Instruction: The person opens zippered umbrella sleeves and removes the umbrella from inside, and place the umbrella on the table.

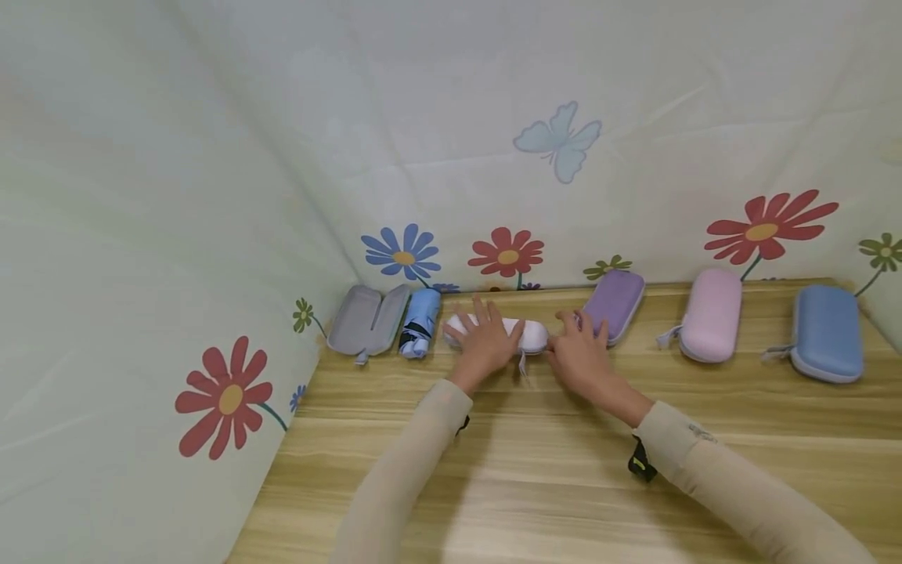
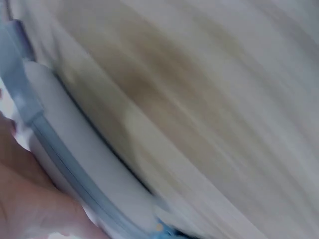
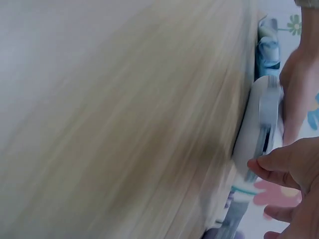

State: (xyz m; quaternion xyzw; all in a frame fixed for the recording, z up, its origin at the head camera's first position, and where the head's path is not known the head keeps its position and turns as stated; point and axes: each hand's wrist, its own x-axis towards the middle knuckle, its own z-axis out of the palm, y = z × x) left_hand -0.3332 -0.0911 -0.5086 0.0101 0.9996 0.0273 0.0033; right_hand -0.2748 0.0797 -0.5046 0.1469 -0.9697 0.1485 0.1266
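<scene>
A white zippered hard case (image 1: 537, 337) lies lengthwise near the table's back edge, its grey pull tab (image 3: 269, 107) hanging at the front. My left hand (image 1: 486, 342) rests on top of it with fingers spread. At the case's right end, my right hand (image 1: 581, 360) pinches the edge by the zipper seam between thumb and forefinger (image 3: 266, 175). A short dark gap shows in the seam between the tab and these fingertips. The other right fingers are held away from the white case, close to a purple zippered case (image 1: 616, 301).
Left of the white case lie a folded blue umbrella (image 1: 423, 317) and an open grey case (image 1: 359, 321). A pink case (image 1: 712, 313) and a blue case (image 1: 828, 333) stand to the right on the wooden table (image 1: 550, 470). A flowered curtain (image 1: 451, 157) hangs behind.
</scene>
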